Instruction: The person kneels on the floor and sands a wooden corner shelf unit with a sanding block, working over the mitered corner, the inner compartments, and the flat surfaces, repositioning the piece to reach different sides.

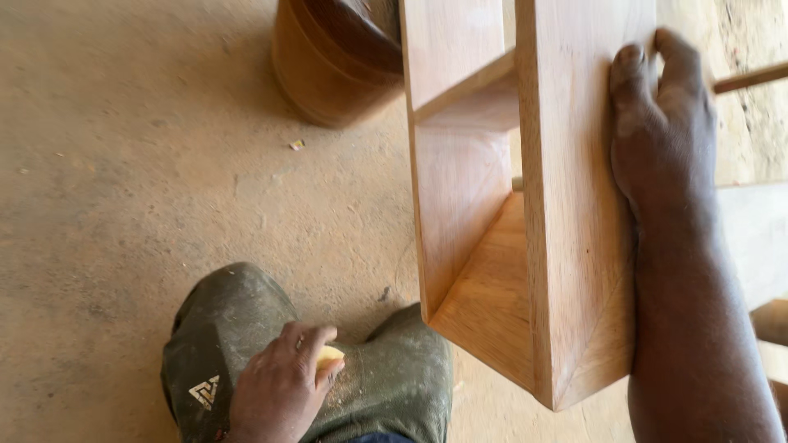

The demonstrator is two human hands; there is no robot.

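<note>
At the bottom of the view, nearest the camera, the left hand (279,390) rests on a knee clad in dusty green trousers (238,328), its fingers curled shut around a small pale yellow pad (330,358) that peeks out between thumb and forefinger. Just to the right stands an open wooden box frame (566,246), a light-brown shelf-like piece with mitred corners and a cross divider in its upper part, its near lower corner reaching down beside the knee. The right forearm runs up along the frame's right side, and the right hand (661,123) lies against the outer face of that side panel, fingers bent over its edge and gripping it. The two hands are well apart, with the frame between them. Beyond the frame, at the top, a round brown wooden vessel (332,61) sits on the dusty concrete floor (123,164), and a thin wooden stick (751,78) shows at the right edge
</note>
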